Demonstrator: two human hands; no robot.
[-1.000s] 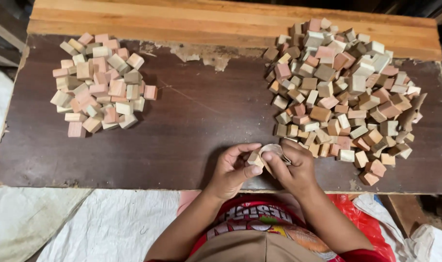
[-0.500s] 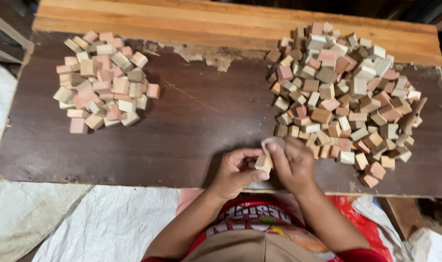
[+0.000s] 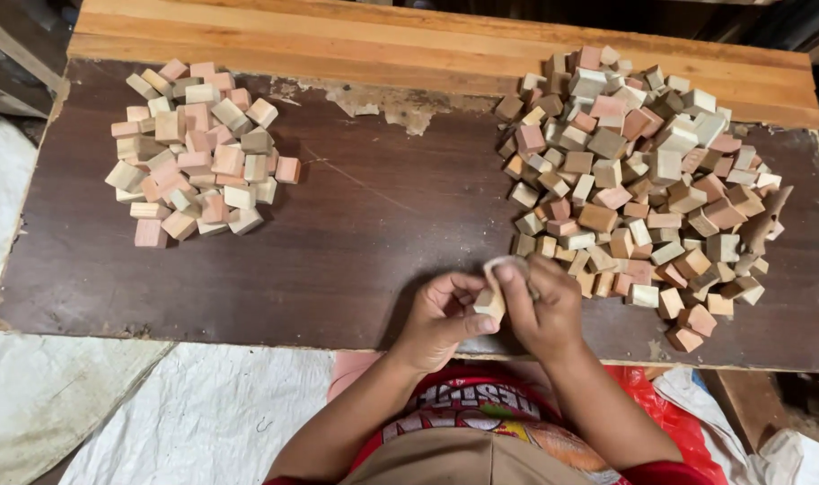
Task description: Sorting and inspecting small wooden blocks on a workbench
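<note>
Since the earlier frame both hands have shifted slightly toward the near edge of the worktop (image 3: pixel 356 233), and the small wooden block (image 3: pixel 490 304) between them now sits lower, turned more upright.

Head view: left hand (image 3: pixel 441 319) curls around the block, thumb pressed along its lower side, fingers closed behind it. Right hand (image 3: pixel 540 310) pinches a folded strip of pale abrasive paper (image 3: pixel 508 267) against the block's upper end; fingers bent and pressed together. Block is held just above the dark worktop, near its front edge, between the two heaps.

Left heap (image 3: pixel 198 153): smaller pile of pale and pinkish wooden blocks, well apart from the hands. Right heap (image 3: pixel 638 180): larger pile of mixed tan, pink and brown blocks, its near edge just beside the right hand. Light wooden plank (image 3: pixel 338 36) runs along the far side of the worktop. White woven sheet (image 3: pixel 185 422) lies below the front edge.
</note>
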